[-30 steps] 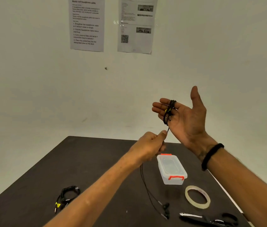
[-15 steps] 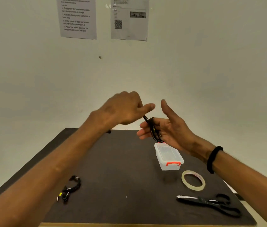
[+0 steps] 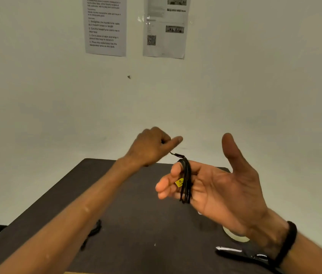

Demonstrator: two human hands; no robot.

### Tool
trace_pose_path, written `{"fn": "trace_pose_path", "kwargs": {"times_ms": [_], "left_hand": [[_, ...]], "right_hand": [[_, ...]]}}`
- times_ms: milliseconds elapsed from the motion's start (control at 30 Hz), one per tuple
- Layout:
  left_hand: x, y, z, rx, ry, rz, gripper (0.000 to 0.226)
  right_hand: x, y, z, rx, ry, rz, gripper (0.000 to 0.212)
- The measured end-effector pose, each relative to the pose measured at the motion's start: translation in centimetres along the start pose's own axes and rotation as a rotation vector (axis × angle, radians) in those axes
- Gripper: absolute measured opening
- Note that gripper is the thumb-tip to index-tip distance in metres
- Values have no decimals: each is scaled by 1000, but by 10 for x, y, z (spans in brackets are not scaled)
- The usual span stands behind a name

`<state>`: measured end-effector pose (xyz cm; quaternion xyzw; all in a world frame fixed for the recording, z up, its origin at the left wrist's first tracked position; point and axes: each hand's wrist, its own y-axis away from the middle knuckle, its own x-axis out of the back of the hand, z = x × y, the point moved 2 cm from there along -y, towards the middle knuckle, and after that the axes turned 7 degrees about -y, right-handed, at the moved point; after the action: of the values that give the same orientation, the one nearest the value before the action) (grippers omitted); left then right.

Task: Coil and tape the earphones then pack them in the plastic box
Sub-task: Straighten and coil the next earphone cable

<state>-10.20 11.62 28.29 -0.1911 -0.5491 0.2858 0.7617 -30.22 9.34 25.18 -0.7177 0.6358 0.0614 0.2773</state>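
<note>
Black earphones (image 3: 185, 178) with a small yellow tag are wound in several loops around the straight fingers of my right hand (image 3: 215, 186), palm up, thumb raised. My left hand (image 3: 152, 147) is curled above and to the left, pinching the free end of the cable that runs down to the coil. Both hands hover over the dark table (image 3: 136, 214). My right hand hides the plastic box. Part of the tape roll (image 3: 233, 237) shows below my right wrist.
A second black earphone set (image 3: 93, 233) lies at the table's left, partly behind my left forearm. Black scissors (image 3: 241, 255) lie near the front right edge. Two printed sheets (image 3: 105, 26) hang on the wall behind the table.
My left hand rose from below my right hand to above it, carrying the cable end over the fingers. The dangling cable is now off the table. My right hand dropped lower.
</note>
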Motion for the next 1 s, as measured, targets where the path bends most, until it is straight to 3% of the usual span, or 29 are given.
{"fn": "trace_pose_path", "kwargs": {"times_ms": [67,300,533,767,1000], "left_hand": [[-15,8,4,19,74,-44,69],[-48,27,14,175,243,-68,37],[-70,33,22,281,362,-61,63],[-84,59,24,215,90,-163,63],[-92,74,39,79,-279,-335,41]], "right_hand": [[-2,-3,-4,78,-39,9,98],[15,-19,-27,311,-102,159,101],[47,-28,-36,392,17,353,99],[89,-21,-14,414,43,566,95],[113,-11,3,392,25,697,94]]}}
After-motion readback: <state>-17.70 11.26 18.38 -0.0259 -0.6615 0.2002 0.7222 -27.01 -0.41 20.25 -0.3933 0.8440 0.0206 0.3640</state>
